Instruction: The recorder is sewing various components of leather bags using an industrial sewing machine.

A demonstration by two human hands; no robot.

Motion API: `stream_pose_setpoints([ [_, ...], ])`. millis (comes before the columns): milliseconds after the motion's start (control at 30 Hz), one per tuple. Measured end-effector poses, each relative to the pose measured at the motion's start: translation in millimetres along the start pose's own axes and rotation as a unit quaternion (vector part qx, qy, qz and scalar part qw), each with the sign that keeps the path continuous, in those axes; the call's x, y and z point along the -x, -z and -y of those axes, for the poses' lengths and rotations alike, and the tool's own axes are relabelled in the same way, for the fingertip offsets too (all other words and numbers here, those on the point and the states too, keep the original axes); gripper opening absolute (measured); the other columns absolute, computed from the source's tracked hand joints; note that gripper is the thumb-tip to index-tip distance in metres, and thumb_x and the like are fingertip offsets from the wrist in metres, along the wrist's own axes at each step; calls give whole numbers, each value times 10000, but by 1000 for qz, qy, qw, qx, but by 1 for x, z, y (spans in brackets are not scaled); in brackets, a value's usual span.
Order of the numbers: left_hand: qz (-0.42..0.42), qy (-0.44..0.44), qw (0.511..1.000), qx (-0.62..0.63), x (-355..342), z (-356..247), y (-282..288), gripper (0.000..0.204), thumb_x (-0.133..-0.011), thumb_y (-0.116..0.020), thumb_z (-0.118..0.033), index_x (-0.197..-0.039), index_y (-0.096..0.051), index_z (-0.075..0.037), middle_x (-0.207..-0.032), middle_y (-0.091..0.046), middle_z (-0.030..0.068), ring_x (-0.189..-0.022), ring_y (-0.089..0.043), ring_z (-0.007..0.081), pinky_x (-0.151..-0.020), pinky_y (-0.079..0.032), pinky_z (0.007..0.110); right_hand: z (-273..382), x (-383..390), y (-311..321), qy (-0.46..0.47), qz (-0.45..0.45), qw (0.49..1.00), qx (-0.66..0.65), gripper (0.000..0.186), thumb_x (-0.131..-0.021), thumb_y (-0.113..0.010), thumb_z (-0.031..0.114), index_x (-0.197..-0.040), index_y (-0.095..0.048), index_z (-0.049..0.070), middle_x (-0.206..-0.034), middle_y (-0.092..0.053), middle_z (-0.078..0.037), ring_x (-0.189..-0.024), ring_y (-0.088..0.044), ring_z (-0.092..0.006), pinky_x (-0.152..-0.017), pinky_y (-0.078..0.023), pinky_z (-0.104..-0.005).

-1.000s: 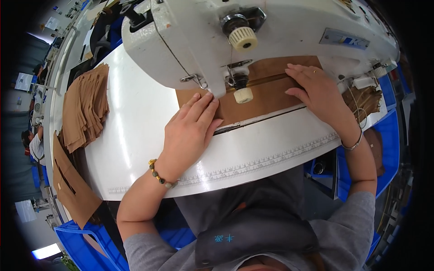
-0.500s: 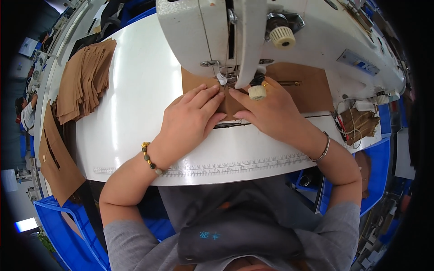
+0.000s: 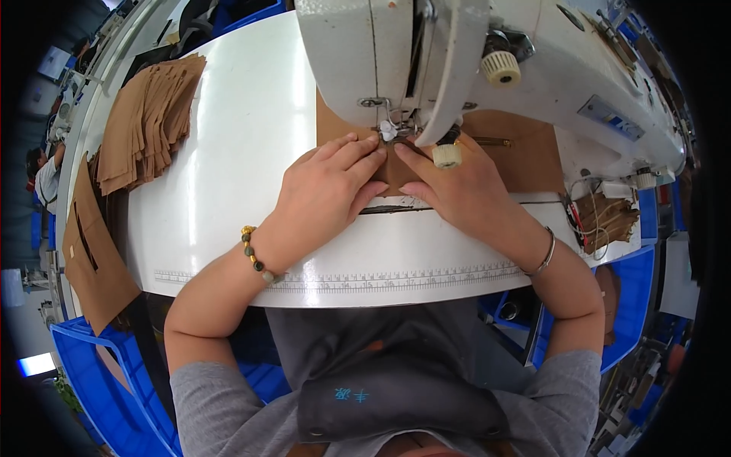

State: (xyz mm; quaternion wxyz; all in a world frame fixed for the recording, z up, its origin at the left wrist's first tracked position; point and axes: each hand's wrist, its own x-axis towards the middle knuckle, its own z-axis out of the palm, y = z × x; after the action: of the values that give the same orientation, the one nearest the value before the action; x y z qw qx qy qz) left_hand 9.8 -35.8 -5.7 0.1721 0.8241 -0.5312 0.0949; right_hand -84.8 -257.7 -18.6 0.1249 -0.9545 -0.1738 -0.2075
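Observation:
A brown fabric-like piece (image 3: 531,164) lies under the needle area of a white sewing machine (image 3: 346,65). It has a narrow slot with a zip-like strip on its right part. My left hand (image 3: 326,185) rests flat on the piece, fingertips just left of the presser foot (image 3: 392,131), thumb spread toward the near edge. On the other side, my right hand (image 3: 462,181) presses down with its index finger close to the foot and its thumb apart. A cream knob (image 3: 447,156) covers part of the right hand. The stitching point itself is mostly hidden.
A fanned stack of brown pieces (image 3: 148,126) lies at the left, with a slotted brown piece (image 3: 95,263) hanging over the table edge. Blue bins (image 3: 95,381) flank me. A printed ruler (image 3: 365,283) runs along the front edge. Small brown scraps (image 3: 607,218) sit at right.
The whole view has shifted slightly, so the machine head appears farther right and higher. Both hands stay flat on the brown piece beside the presser foot.

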Motion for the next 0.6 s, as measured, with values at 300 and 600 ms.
stream_pose_setpoints([
  [300, -30, -11, 999, 11, -3, 3, -3, 386, -896, -758, -235, -1245, -723, -72, -1251, -719, 61, -1090, -686, 264, -919, -566, 376, -2, 0, -1, -5, -1, 1000, 9, 359, -843, -802, 337, -1028, -737, 36, -1093, -708, -149, -1223, -638, -332, -1100, -469, -492],
  [600, 4, 5, 1000, -5, -2, 2, -3, 370, -930, -733, -284, -1236, -734, -76, -1312, -706, 63, -1234, -655, 263, -1011, -541, 369, -2, -1, 0, -3, 9, 1000, 15, 375, -840, -804, 339, -1057, -732, 41, -1113, -708, -142, -1225, -639, -327, -1097, -470, -493],
])
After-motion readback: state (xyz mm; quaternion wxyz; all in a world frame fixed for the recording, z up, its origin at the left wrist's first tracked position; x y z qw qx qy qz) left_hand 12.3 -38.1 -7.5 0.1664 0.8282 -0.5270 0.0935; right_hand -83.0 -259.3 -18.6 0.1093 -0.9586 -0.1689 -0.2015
